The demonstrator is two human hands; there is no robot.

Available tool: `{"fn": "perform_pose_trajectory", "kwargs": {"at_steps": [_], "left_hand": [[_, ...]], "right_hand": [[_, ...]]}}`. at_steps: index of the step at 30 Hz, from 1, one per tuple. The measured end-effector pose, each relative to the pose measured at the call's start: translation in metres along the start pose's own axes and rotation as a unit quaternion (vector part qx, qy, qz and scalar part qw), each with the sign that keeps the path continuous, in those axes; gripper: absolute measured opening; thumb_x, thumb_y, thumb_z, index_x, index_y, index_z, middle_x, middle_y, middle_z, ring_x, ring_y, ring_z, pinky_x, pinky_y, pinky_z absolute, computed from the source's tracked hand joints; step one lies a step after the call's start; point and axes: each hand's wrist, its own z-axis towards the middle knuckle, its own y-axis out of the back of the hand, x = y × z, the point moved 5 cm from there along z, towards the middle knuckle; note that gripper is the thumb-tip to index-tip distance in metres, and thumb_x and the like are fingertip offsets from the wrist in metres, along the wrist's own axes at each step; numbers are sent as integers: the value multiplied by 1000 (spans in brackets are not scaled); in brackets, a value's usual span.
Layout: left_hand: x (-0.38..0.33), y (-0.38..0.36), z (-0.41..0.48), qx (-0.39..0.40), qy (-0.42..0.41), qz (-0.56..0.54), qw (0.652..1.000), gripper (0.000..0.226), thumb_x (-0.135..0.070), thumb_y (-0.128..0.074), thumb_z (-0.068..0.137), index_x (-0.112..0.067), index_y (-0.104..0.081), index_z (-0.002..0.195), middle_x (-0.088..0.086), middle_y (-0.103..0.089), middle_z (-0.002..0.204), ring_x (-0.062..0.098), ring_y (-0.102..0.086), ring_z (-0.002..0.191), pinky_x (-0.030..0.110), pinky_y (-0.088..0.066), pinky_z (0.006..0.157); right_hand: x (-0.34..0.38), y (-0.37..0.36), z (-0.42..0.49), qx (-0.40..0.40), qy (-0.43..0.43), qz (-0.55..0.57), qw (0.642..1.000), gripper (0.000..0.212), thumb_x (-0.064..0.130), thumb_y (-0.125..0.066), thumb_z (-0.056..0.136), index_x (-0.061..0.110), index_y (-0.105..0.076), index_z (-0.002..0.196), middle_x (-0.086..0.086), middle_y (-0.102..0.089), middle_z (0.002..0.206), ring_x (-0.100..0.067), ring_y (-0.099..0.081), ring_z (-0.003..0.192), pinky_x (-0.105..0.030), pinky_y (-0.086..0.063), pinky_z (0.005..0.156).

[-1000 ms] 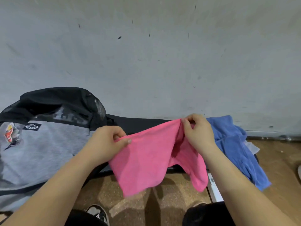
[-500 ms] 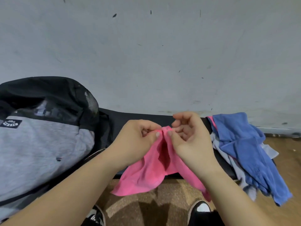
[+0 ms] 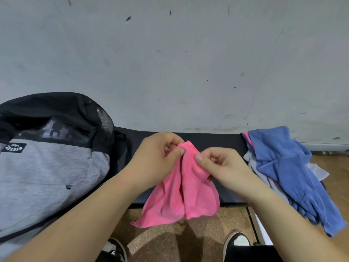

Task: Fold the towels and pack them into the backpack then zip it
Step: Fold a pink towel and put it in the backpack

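We've closed the gap since a second ago: the pink towel (image 3: 181, 201) was stretched wide, now it's doubled, halves hanging side by side. Left hand (image 3: 158, 159) pinches the top corner; right hand (image 3: 222, 167) pinches the cloth just beside it, slightly lower. The towel hangs past the black bench's (image 3: 213, 140) front edge, over the speckled brown floor (image 3: 166, 235). Grey-and-black backpack (image 3: 47, 167) on the bench at left, blue towel heap (image 3: 287, 167) at right. Scuffed grey wall (image 3: 170, 63) behind
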Motion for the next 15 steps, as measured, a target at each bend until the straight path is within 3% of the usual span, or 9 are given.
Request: {"fn": "perform_pose_trajectory", "kwargs": {"at_steps": [5, 9, 12, 15], "left_hand": [[8, 7, -3, -31, 34, 5, 999, 13, -19, -73, 93, -31, -77, 92, -16, -71, 81, -4, -63, 76, 10, -46, 71], [22, 22, -1, -113, 99, -19, 989, 13, -17, -78, 89, -27, -74, 96, -9, -70, 80, 0, -61, 69, 17, -47, 71], [28, 33, -7, -174, 174, -158, 956, 18, -13, -83, 86, -17, -72, 100, 5, -74, 89, 13, -67, 75, 24, -53, 69], [12, 21, -19, -129, 177, -296, 930, 22, -2, -82, 85, -12, -71, 102, 13, -77, 94, 21, -72, 83, 34, -59, 79]], "right_hand": [[9, 9, -6, -53, -15, 121, 991, 21, 20, -81, 77, 4, -68, 81, -10, -65, 70, -18, -60, 66, -31, -49, 62], [15, 15, -11, -118, -12, 206, 971, 17, 12, -77, 82, 11, -60, 77, -4, -59, 63, -14, -54, 57, -30, -41, 60], [28, 10, -17, -147, 22, 187, 971, 26, 21, -83, 73, 8, -63, 83, -4, -63, 63, -11, -56, 54, -24, -45, 54], [34, -8, -24, -110, 29, 202, 973, 31, 18, -84, 68, 9, -68, 94, -15, -71, 78, -16, -64, 58, -23, -50, 51]]}}
